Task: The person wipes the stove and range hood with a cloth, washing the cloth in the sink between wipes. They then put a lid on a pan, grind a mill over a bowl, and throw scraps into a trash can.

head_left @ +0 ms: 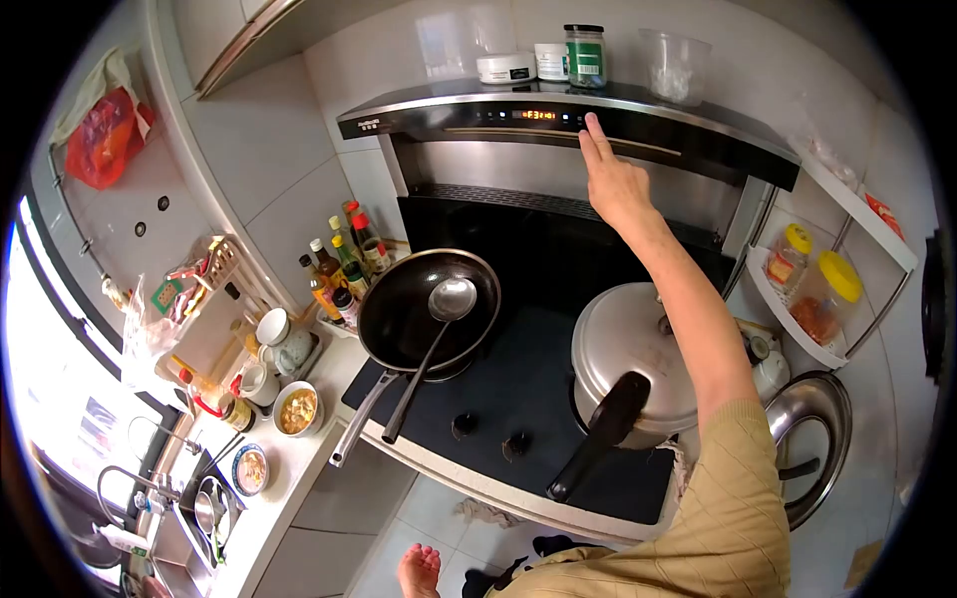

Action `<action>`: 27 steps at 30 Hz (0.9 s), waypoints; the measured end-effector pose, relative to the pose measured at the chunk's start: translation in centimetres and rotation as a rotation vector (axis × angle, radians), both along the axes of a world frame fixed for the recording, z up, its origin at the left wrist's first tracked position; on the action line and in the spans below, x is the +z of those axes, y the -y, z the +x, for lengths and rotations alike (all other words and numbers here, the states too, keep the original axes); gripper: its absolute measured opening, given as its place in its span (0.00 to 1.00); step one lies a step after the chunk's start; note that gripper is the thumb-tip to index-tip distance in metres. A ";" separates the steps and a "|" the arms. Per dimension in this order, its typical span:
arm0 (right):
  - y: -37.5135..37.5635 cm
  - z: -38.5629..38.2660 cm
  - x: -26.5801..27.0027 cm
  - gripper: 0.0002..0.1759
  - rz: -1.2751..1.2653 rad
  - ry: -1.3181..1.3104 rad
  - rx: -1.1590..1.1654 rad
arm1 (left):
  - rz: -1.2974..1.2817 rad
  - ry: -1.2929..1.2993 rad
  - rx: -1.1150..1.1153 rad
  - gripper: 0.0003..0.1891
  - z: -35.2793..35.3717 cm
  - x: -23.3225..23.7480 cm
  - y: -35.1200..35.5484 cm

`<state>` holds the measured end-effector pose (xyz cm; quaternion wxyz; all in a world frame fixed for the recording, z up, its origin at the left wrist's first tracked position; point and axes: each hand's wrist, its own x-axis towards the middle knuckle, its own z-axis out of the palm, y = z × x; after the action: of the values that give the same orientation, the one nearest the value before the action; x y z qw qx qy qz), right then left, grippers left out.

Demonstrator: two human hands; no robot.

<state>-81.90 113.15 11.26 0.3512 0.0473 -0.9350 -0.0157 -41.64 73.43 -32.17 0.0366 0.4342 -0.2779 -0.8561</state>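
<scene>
My right hand (614,177) reaches up to the black range hood (429,120), index and middle fingers stretched out and other fingers folded. The fingertips are at the right end of its lit control panel (538,115), and the hand holds nothing. Low in front of my body, my left hand (420,570) has its fingers curled in, with nothing visible in them. Below the hood, a black wok (394,309) sits on the left side of the stove (478,419), with a metal ladle (454,297) resting in it. A lidded pressure cooker (633,339) stands under my right arm.
Sauce bottles (344,264) stand left of the wok. Two bowls of food, one white (299,411) and one patterned (250,469), are on the left counter by the sink (184,558). Jars (585,57) stand on the hood. A metal lid (832,419) is at the right.
</scene>
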 end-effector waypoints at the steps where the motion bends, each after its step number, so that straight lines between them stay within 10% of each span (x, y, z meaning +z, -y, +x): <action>1: 0.1 0.0 0.1 0.35 0.028 0.031 -0.029 | 0.003 -0.001 -0.002 0.07 -0.6 0.0 0.0; 7: -1.2 2.5 -1.7 0.30 -0.091 -0.368 0.176 | -0.012 0.041 -0.131 0.12 -3.7 -0.1 2.1; 12: -5.6 19.7 -6.4 0.16 -1.024 -0.521 0.238 | 0.009 0.028 -0.389 0.09 -7.1 0.5 3.6; 14: -8.8 24.7 -14.1 0.13 -1.082 -0.573 -0.095 | 0.011 0.050 -0.468 0.08 -8.5 0.4 4.3; 19: -10.1 32.0 -30.1 0.30 -0.682 0.463 -0.879 | 0.054 -0.122 -0.668 0.08 -12.7 1.9 7.2; 27: -9.9 33.4 -39.0 0.14 -0.396 0.219 -0.682 | 0.221 -0.598 -0.274 0.30 -16.8 18.0 1.6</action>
<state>-48.46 123.01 -27.72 0.2265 -0.3326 -0.9139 0.0539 -58.48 71.80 -14.12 -0.0462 0.1241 -0.2165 -0.9673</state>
